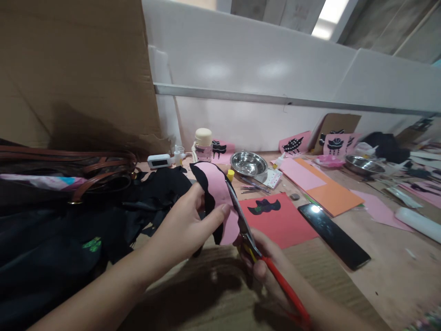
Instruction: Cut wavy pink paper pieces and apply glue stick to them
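My left hand (pixel 196 214) pinches a wavy-edged pink paper piece (pixel 215 188) laid against black material (pixel 207 195) that shows along its left side. My right hand (pixel 263 262) grips scissors (pixel 253 246) with red handles, their blades lying along the right edge of the pink piece. How far the blades are parted is hard to see. Behind the scissors, a red sheet (pixel 275 227) carries a dark, wing-like cutout (pixel 264 207). A heap of black fabric (pixel 148 193) lies left of my left hand.
A metal bowl (pixel 248 164), a cream-lidded jar (pixel 203 145) and a white device (pixel 159 161) stand along the back. To the right lie a phone (pixel 334 236) and orange paper (pixel 330 188). A brown-strapped bag (pixel 99 172) sits at left, before cardboard (pixel 76 69).
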Demonstrator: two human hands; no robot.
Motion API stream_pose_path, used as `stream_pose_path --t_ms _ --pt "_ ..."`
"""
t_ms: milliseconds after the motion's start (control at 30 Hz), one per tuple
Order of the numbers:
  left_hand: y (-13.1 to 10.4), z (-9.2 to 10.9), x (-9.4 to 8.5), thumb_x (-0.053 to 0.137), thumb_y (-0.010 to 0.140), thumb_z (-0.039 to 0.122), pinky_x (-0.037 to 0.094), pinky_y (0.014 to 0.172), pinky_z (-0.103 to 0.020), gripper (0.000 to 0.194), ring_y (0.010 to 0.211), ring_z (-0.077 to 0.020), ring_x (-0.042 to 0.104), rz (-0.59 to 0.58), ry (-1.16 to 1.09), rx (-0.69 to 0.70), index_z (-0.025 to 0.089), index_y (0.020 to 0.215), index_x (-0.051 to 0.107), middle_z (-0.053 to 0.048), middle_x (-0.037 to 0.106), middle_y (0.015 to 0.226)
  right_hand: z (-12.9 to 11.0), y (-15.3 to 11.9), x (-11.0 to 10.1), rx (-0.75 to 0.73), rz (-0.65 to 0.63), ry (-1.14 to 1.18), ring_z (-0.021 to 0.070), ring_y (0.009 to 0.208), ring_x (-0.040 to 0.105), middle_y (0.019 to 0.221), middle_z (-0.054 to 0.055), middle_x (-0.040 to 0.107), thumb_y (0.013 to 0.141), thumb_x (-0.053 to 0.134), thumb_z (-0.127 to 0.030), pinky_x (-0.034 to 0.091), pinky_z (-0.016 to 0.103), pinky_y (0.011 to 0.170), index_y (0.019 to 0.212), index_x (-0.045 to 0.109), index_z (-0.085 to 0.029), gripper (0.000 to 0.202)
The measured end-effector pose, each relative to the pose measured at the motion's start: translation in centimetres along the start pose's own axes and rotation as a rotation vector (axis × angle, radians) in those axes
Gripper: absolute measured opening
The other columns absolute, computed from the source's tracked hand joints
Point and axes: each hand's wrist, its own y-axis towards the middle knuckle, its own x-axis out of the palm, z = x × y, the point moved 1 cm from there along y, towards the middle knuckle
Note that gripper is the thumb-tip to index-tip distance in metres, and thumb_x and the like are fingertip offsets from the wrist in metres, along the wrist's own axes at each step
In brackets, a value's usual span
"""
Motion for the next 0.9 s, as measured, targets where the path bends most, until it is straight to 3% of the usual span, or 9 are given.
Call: stream_pose_path --t_ms 133,267,433,567,633,833,900 --pt "0.2 0.4 -0.2 0.066 0.099 0.037 0.054 0.076 -0.032 0.018 0.087 -0.0202 0.069 -0.054 -0.008 0.0 0.025 0.111 0.065 -0.002 0.073 0.098 -0.1 0.0 -0.1 0.007 -0.013 -0.02 0.0162 0.069 0.04 0.083 -0.001 0.047 0.074 0.073 -0.084 0.04 0.029 0.064 0.108 0.067 -0.026 0.068" --pt "0.4 0.9 -0.3 0.068 0.097 0.034 0.056 0.086 -0.031 0.02 0.098 -0.0198 0.072 -0.019 -0.103 0.014 0.026 0.116 0.066 -0.002 0.076 0.111 0.1 0.1 0.0 0.016 -0.037 -0.036 0.0151 0.065 0.034 0.08 -0.002 0.044 0.075 0.071 -0.086 0.033 0.027 0.059 0.109 0.066 -0.026 0.069" --pt "0.5 1.0 -0.2 0.07 0.095 0.035 0.056 0.072 -0.029 0.014 0.084 -0.02 0.073 -0.019 0.015 -0.028 0.021 0.098 0.07 -0.003 0.078 0.096 0.3 0.3 0.0 0.003 -0.063 0.001 0.0146 0.064 0.033 0.078 -0.003 0.041 0.079 0.067 -0.085 0.027 0.027 0.056 0.11 0.064 -0.026 0.067" --pt "0.7 1.4 -0.2 0.067 0.096 0.033 0.057 0.086 -0.033 0.014 0.106 -0.0236 0.072 -0.029 0.049 0.013 0.021 0.092 0.07 -0.007 0.078 0.114 -0.1 0.2 0.0 -0.028 -0.078 0.004 0.014 0.065 0.032 0.077 -0.004 0.04 0.081 0.067 -0.083 0.026 0.027 0.057 0.113 0.063 -0.025 0.066" --pt "0.7 1.5 -0.1 0.066 0.097 0.035 0.057 0.09 -0.035 0.015 0.111 -0.025 0.07 -0.026 0.047 0.009 0.021 0.093 0.069 -0.008 0.078 0.111 -0.3 0.2 0.0 -0.029 -0.073 -0.008 0.0136 0.065 0.031 0.077 -0.004 0.041 0.081 0.066 -0.084 0.026 0.027 0.058 0.112 0.064 -0.024 0.068" --pt "0.4 1.1 -0.1 0.068 0.097 0.038 0.058 0.085 -0.034 0.029 0.097 -0.0217 0.073 -0.052 -0.068 -0.039 0.021 0.121 0.064 -0.005 0.077 0.113 -0.1 0.2 0.1 -0.044 -0.074 -0.002 0.014 0.067 0.031 0.079 -0.004 0.043 0.084 0.066 -0.082 0.028 0.027 0.059 0.118 0.065 -0.026 0.065" --pt "0.4 1.1 -0.1 0.068 0.098 0.038 0.058 0.085 -0.032 0.029 0.096 -0.0206 0.073 -0.068 -0.08 -0.039 0.021 0.122 0.064 -0.004 0.077 0.109 0.0 0.2 0.0 -0.032 -0.079 0.002 0.0146 0.069 0.033 0.08 -0.003 0.044 0.083 0.067 -0.081 0.03 0.028 0.06 0.12 0.066 -0.027 0.066"
